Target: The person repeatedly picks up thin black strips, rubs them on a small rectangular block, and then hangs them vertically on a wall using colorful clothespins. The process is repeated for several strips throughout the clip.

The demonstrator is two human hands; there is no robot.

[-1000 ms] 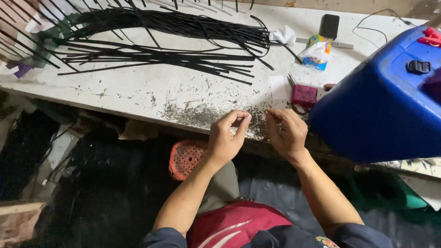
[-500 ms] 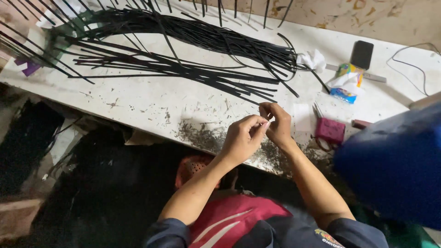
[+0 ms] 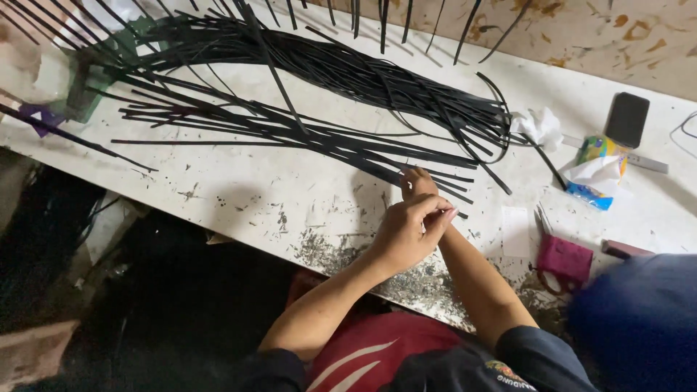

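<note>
Mostly we see long black strips (image 3: 305, 109), thin, flat and matte, lying in a loose sheaf across the white worktop (image 3: 239, 181). They bow together in a thick dark bundle toward the far side, while the nearer ones fan out straighter, their cut ends ragged and uneven. Several ends reach as far as our hands.

Our right hand (image 3: 416, 183) stretches forward to the near ends of the strips, fingers curled down onto them; most of it is hidden behind the other hand, so we cannot tell whether it is pinching a strip or only touching one. Our left hand (image 3: 408, 234) sits just in front of it, over the right forearm, with thumb and fingertips pressed together in a pinch; whatever lies between them is too small to make out.

Below the hands, dark crumbs and shavings (image 3: 341, 250) are strewn along the worktop's near edge. To the right lie a small magenta block (image 3: 565, 260), a white slip of paper (image 3: 515, 232), a crumpled white tissue (image 3: 537, 125), a colourful packet (image 3: 594, 170) and a dark phone (image 3: 627, 120). A blue container (image 3: 639, 312) fills the lower right corner. Bits of green and purple material (image 3: 43, 109) sit under the strips at far left.
</note>
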